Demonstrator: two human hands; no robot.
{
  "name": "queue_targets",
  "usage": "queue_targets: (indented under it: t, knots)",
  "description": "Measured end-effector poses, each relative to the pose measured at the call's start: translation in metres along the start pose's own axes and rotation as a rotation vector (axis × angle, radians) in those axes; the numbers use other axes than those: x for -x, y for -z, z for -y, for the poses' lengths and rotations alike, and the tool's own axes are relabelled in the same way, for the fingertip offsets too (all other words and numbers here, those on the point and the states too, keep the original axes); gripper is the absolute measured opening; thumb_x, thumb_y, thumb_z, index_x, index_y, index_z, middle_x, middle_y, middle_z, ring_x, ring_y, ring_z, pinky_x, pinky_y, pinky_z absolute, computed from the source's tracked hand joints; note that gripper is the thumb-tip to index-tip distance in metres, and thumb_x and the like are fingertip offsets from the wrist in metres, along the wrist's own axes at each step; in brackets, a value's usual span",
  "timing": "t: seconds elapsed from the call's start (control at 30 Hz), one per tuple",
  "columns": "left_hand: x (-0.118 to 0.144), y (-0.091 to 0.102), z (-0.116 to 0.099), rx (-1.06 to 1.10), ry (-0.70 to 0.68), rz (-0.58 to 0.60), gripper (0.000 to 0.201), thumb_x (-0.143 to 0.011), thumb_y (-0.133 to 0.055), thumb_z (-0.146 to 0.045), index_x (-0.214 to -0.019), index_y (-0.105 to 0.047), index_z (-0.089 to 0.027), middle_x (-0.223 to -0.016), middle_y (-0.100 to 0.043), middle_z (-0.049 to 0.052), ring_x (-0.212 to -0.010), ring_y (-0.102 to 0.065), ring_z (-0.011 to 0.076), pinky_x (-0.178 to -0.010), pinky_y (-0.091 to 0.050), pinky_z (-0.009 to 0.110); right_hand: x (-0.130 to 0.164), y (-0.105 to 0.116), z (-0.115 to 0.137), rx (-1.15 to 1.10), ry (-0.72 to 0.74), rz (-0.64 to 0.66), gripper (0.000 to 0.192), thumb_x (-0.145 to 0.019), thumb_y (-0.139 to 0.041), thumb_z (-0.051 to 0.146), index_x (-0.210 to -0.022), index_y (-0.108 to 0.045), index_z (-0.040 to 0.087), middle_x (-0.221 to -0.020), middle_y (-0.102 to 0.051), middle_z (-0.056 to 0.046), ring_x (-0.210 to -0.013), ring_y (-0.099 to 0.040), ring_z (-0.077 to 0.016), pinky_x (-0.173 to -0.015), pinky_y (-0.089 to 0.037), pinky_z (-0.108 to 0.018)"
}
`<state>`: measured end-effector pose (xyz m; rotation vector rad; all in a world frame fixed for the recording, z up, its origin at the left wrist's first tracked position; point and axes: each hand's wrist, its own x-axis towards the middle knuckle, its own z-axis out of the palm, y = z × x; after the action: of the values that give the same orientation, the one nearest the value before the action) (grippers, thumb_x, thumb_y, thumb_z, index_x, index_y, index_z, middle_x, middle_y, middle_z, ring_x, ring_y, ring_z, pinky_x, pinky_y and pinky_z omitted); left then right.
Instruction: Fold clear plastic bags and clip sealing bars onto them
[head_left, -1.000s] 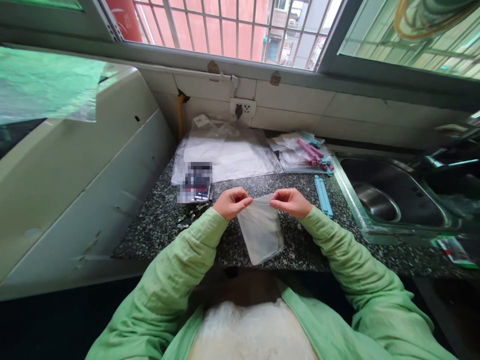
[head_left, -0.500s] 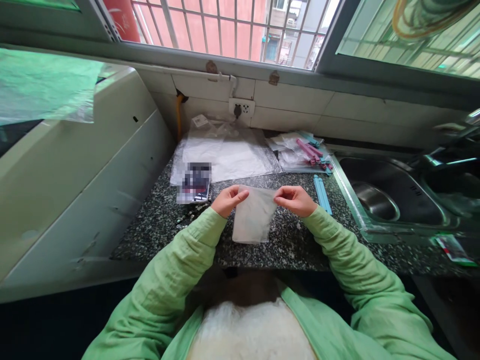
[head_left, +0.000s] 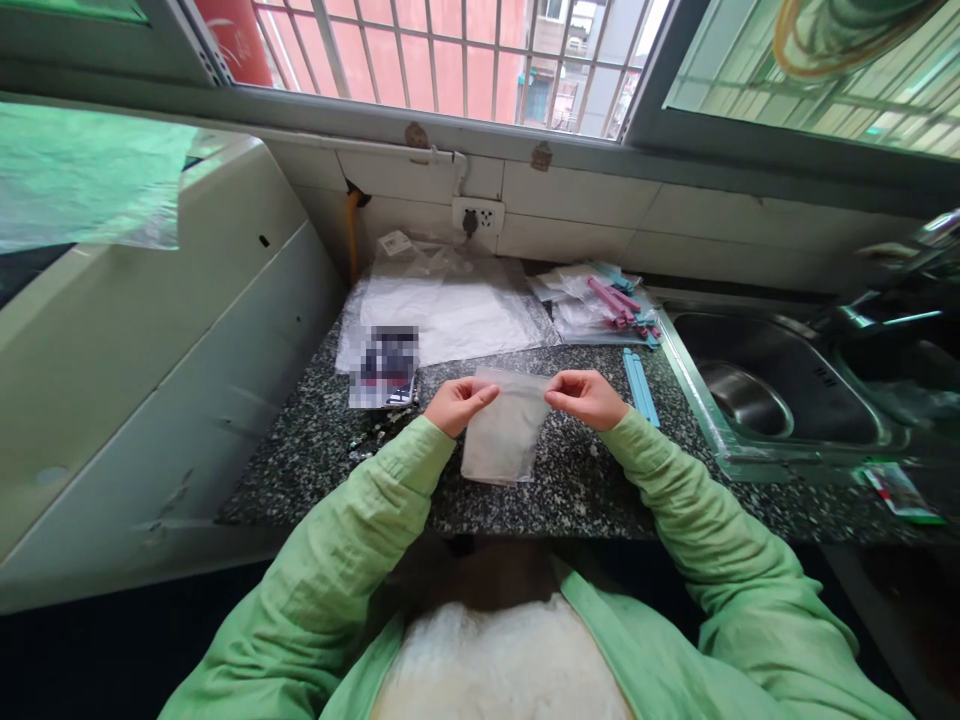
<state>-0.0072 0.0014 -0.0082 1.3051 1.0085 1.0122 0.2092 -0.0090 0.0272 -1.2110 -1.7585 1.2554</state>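
A small translucent plastic bag [head_left: 501, 440] hangs between my hands above the speckled counter [head_left: 585, 500]. My left hand [head_left: 459, 402] pinches its upper left corner, thumb on top. At the upper right corner, my right hand [head_left: 589, 398] has thumb and forefinger closed on the edge. Whether the bag's mouth is parted, I cannot tell. Just right of my right hand lie light blue plastic strips [head_left: 640, 388]. A phone-like item [head_left: 384, 368], partly pixelated, rests beyond my left hand.
Large clear plastic packaging [head_left: 465, 310] lies at the back. Beside it is a pile of small bags with pink strips [head_left: 613, 300] and blue ones. A metal sink [head_left: 810, 440] holds a steel bowl [head_left: 746, 400]. A socket with a plug [head_left: 478, 215] is on the wall; a pale appliance [head_left: 172, 330] stands left.
The view has shifted slightly. Both hands keep hold of the bag's top corners, and the bag hangs nearly the same, its surface a little changed.
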Motion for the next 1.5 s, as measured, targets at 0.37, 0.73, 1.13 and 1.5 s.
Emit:
queue_targets:
  t: [0.37, 0.73, 1.13, 1.5]
  knots:
    - [0.002, -0.008, -0.010, -0.006, 0.029, -0.005, 0.052, -0.038, -0.068, -0.062, -0.052, -0.063, -0.012, -0.048, -0.054, -0.001, -0.049, -0.042, 0.0080, -0.050, -0.034, 0.023, 0.023, 0.039, -0.011, 0.537, -0.051, -0.386, 0.027, -0.069, -0.054, 0.041, -0.070, -0.062, 0.016, -0.066, -0.062, -0.004, -0.059, -0.053, -0.0132, -0.059, -0.041, -0.027]
    - [0.004, -0.011, -0.007, 0.032, 0.052, 0.056, 0.048, -0.042, -0.070, -0.056, -0.062, -0.069, -0.012, -0.059, -0.064, 0.003, -0.057, -0.050, 0.0113, -0.056, -0.038, 0.023, 0.061, 0.102, -0.045, 1.092, -0.652, -0.446, 0.033, -0.073, -0.046, 0.047, -0.081, -0.065, 0.021, -0.081, -0.068, -0.007, -0.073, -0.059, -0.0194, -0.054, -0.035, -0.026]
    - [0.003, -0.012, -0.008, 0.129, 0.111, 0.049, 0.044, -0.038, -0.075, -0.049, -0.063, -0.071, -0.013, -0.062, -0.067, 0.003, -0.060, -0.052, 0.0109, -0.060, -0.039, 0.023, 0.063, 0.097, -0.049, 1.193, -0.678, -0.542, 0.034, -0.072, -0.048, 0.048, -0.078, -0.065, 0.020, -0.080, -0.067, -0.010, -0.073, -0.060, -0.0221, -0.055, -0.035, -0.028]
    - [0.000, -0.013, 0.001, 0.280, 0.163, 0.079, 0.041, -0.040, -0.077, -0.044, -0.068, -0.071, -0.014, -0.064, -0.067, 0.003, -0.058, -0.053, 0.0112, -0.058, -0.040, 0.023, 0.034, 0.068, 0.002, 1.089, 0.267, -0.591, 0.021, -0.075, -0.051, 0.033, -0.073, -0.062, 0.016, -0.068, -0.063, -0.006, -0.063, -0.055, -0.0160, -0.062, -0.043, -0.028]
